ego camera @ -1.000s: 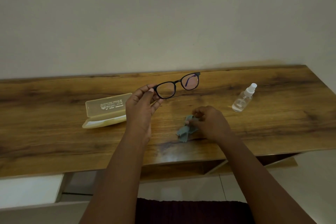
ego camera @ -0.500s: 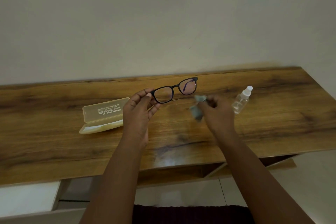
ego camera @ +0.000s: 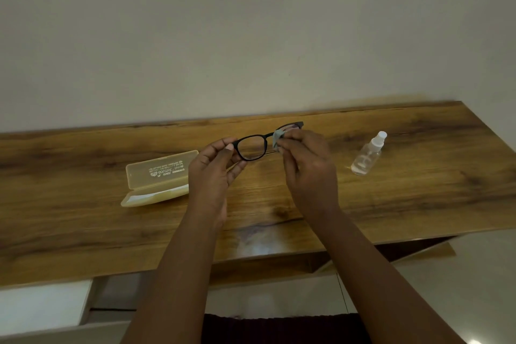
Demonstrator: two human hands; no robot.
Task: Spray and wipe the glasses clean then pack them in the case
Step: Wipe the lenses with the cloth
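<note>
Black-framed glasses [ego camera: 252, 145] are held up above the wooden table [ego camera: 391, 204]. My left hand [ego camera: 215, 167] pinches the frame's left end. My right hand [ego camera: 307, 165] holds a small grey-blue cloth [ego camera: 277, 137] pressed on the right lens, which the cloth and fingers mostly hide. An open yellow translucent case [ego camera: 156, 179] lies on the table to the left of my left hand. A clear spray bottle [ego camera: 367, 155] with a white cap stands on the table to the right of my right hand.
The table runs along a plain pale wall [ego camera: 251, 36]. Its front edge lies below my forearms, with a white floor and a lower shelf [ego camera: 405, 254] beneath. A wet patch [ego camera: 257, 240] shines near the table's front edge.
My right hand picked the cloth up off the table, carried it up and to the left, and now presses it on the right lens. The left hand kept holding the glasses.
</note>
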